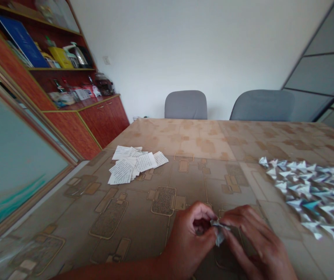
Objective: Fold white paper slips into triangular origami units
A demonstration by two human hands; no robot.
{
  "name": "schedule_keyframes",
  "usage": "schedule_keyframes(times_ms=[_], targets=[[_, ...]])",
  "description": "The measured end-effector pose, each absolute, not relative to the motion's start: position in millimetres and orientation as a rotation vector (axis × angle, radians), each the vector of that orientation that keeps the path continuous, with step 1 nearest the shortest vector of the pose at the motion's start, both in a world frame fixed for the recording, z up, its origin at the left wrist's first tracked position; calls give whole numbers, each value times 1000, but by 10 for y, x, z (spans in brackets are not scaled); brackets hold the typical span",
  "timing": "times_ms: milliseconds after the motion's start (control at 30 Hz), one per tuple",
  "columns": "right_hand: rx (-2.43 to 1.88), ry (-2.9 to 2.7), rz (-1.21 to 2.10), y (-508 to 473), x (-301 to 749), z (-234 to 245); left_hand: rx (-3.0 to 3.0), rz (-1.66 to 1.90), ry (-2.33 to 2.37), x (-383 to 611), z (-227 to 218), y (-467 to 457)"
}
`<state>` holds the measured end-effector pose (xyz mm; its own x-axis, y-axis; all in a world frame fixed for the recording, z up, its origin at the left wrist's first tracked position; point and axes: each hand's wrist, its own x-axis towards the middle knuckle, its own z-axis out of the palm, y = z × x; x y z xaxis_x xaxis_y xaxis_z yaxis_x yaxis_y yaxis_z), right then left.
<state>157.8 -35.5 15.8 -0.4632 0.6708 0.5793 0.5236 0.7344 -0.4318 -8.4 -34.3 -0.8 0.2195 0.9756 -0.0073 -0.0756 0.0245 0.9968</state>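
Observation:
Between my two hands, low over the near part of the table, is a small piece of folded printed paper (pixel 219 235). My left hand (pixel 190 237) pinches its left side between thumb and index finger. From the right, the thumb and fingers of my right hand (pixel 252 237) close on its other side. Fingertips hide part of the folds. To the right stand rows of several small folded paper cranes (pixel 309 186), mostly white, one with blue on it. A loose pile of printed paper squares (pixel 132 163) lies farther off to the left.
A patterned brown cloth (pixel 201 136) covers the table. Two grey chairs (pixel 186 104) stand at its far side by the white wall. On the left are a reddish wooden cabinet (pixel 105 120) with filled shelves and a framed glass panel (pixel 12 147).

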Motion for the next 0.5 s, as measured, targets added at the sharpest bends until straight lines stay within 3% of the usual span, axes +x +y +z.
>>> schedule_keyframes(times_ms=[500], targets=[[-888,-2207,235,-351,1581,163,1234,1017,918,-97,-47,-320]])
